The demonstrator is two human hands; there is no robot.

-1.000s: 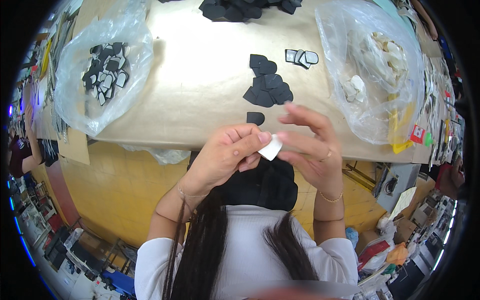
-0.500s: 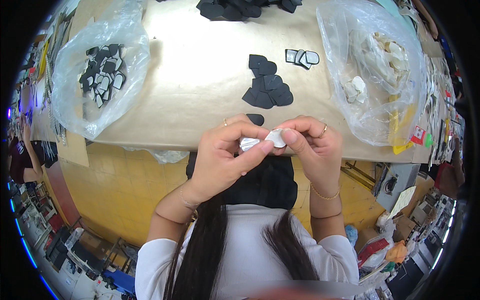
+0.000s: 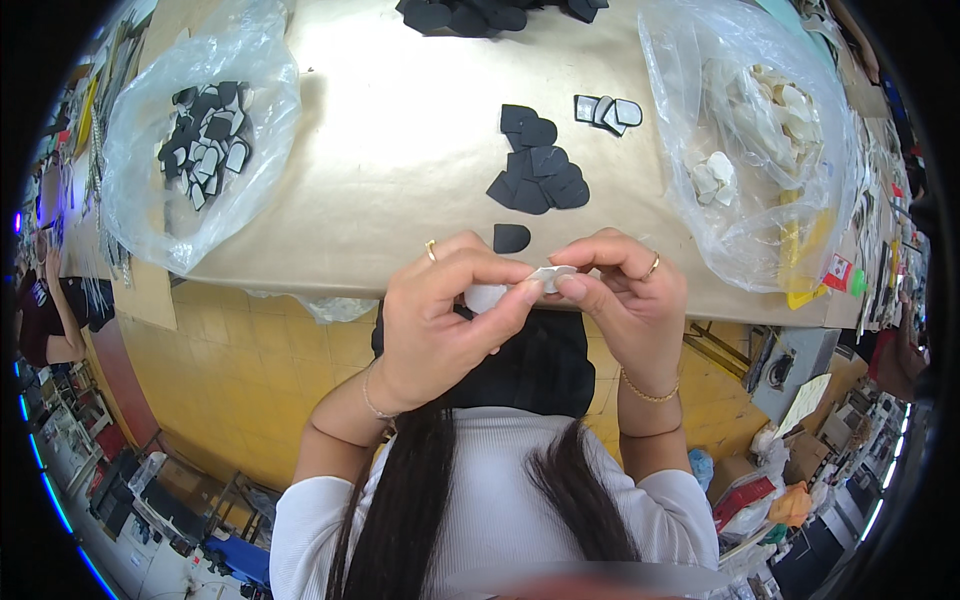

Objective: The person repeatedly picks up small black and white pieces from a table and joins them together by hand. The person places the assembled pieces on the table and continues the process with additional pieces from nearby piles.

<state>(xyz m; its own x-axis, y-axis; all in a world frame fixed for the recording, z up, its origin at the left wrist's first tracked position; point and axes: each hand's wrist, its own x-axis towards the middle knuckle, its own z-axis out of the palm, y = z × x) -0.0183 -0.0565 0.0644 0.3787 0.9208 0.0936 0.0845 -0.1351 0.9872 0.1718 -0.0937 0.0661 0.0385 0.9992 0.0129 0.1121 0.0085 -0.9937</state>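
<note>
Between my two hands, at the table's front edge, is a small white patch (image 3: 549, 274), seen nearly edge on. My left hand (image 3: 440, 300) pinches its left side between thumb and forefinger. The thumb and forefinger of my right hand (image 3: 632, 295) close on its other side. A second white piece (image 3: 484, 298) shows under the left forefinger, partly hidden by the fingers. Just beyond my hands lies a single black patch (image 3: 512, 238) with one rounded end. Farther off is a loose pile of black patches (image 3: 540, 178).
Several silver-faced patches (image 3: 609, 112) lie right of the pile. At left, a clear plastic bag (image 3: 130, 190) contains black and silver patches; another bag (image 3: 690, 45) at right contains white pieces. More black patches (image 3: 465, 15) sit at the far edge. A person (image 3: 60, 310) is at far left.
The white patch has turned from showing its flat face to nearly edge on. My fingers have shifted slightly, and more of the single black patch is uncovered.
</note>
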